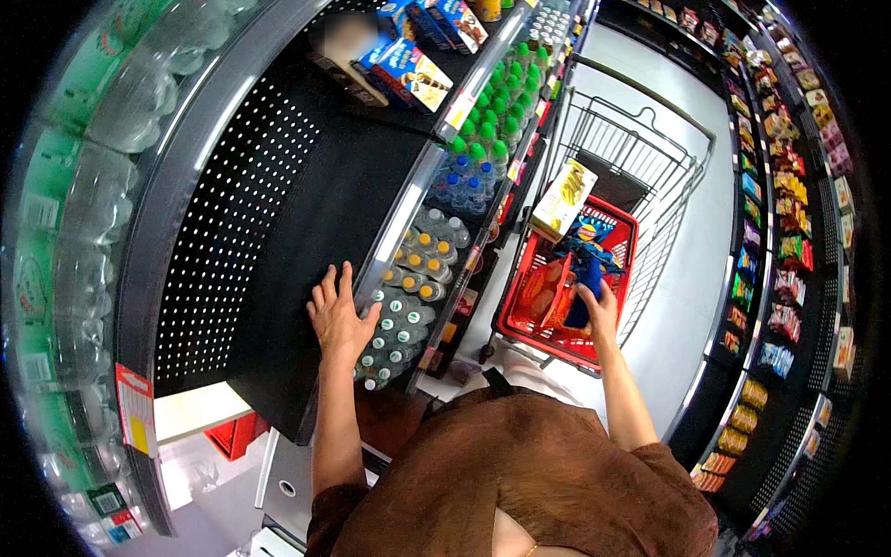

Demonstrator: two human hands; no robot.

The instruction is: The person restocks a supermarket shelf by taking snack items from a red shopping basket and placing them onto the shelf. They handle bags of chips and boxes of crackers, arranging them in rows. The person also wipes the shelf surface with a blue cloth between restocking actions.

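My left hand (pixel 341 313) rests with spread fingers at the front edge of a black metal shelf (pixel 327 209), holding nothing. Over the red plastic shopping basket (pixel 508 306), my right hand (pixel 598 306) has its thumb and fingers around a dark blue package (pixel 585 292); how firmly is hard to tell. In the basket also lie an orange-red package (pixel 546 292) and a blue snack bag (pixel 592 237). A white and yellow box (pixel 565 198) leans at the basket's far left corner. The basket stands in a wire shopping cart (pixel 647 139).
Bottles with green caps (pixel 498 111), yellow caps (pixel 421 261) and white caps (pixel 393 327) fill a lower shelf on the left. Blue boxes (pixel 411 73) lie on the upper shelf. Packaged snacks (pixel 790 188) line the right side of the aisle. Large bottle packs (pixel 90 230) stand far left.
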